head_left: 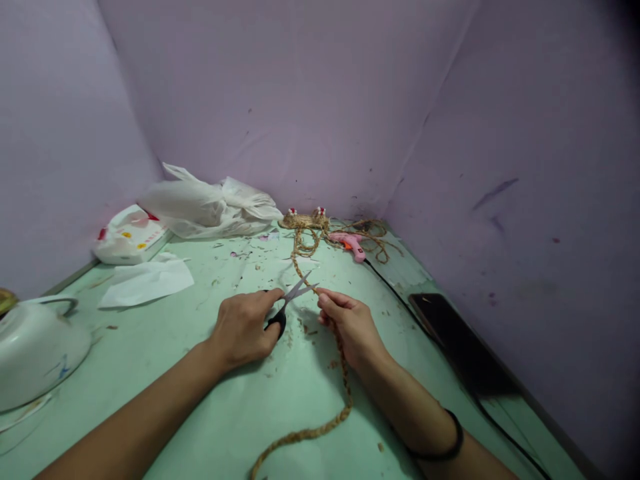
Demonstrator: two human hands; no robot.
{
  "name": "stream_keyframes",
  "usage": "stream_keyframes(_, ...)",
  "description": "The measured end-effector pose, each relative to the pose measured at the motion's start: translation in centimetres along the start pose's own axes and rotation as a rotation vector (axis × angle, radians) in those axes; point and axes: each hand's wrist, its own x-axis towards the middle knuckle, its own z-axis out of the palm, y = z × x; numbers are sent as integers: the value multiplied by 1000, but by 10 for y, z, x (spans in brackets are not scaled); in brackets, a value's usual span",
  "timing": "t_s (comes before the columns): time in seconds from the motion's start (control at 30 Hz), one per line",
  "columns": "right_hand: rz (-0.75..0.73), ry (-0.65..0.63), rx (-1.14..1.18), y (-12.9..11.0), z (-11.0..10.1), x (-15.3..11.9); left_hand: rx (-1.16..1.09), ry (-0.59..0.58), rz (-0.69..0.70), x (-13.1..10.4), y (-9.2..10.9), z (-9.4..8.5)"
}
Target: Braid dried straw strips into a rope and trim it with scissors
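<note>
My left hand (245, 327) grips a pair of scissors (293, 293) by the black handles. Their blades are spread, and the brown braided rope (345, 373) passes at the tips. Pinched between the thumb and fingers of my right hand (350, 323) is that rope, just right of the blades. From there it curves down toward the near edge of the view. On the far side it runs up to a coil of rope (307, 243) beside a woven piece (305, 221) with small red and white decorations.
A pink glue gun (353, 245) with a black cord lies at the back right, near loose twine (375, 233). A dark phone (460, 340) rests at right. Leftward are a white plastic bag (210, 203), a tissue pack (133, 237), white paper (147, 283) and a white rounded object (40, 353).
</note>
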Motion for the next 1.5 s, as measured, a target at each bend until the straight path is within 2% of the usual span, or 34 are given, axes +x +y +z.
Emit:
stream_keyframes(0.17,123,-50,165,-8,4,-5,59,-54,62,0,3,-2)
stream_keyframes(0.43,172,-230,211,-9,4,-7,64,-89,39,1,0,-1)
stream_keyframes(0.9,160,-248,182,-6,2,-5,171,-104,79,3,-7,-3)
stream_keyframes(1.13,163,-229,178,-6,2,-4,245,-59,122,3,-12,0)
stream_keyframes(1.27,156,-214,187,-6,1,-3,209,-29,131,2,-15,2)
stream_keyframes(1.5,173,-231,255,-8,1,-3,-99,118,-78,4,-16,-3)
